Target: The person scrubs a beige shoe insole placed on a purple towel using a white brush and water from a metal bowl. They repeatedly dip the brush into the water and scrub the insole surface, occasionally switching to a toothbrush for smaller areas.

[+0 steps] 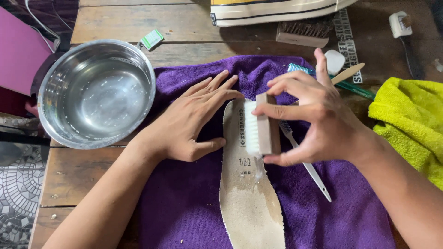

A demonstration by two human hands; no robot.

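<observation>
Between the hands, a pale insole (249, 193) lies on a purple towel (184, 203); the left hand (194, 122) presses flat beside its edge, fingers spread, while the right hand (314, 117) grips a small white-bristled brush (262, 124) on its upper end. Pinned only at one edge, the insole could skid under a hard stroke. The steel bowl (60, 69), just left of the left hand, could get knocked.

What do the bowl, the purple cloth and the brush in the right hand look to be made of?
Bowl: polished metal, likely steel, going by its mirror-like sheen. Purple cloth: soft napped fabric, probably microfibre, with a fuzzy matte surface. Brush in the right hand: pale block back, seemingly wood, with white bristles, maybe synthetic.
</observation>
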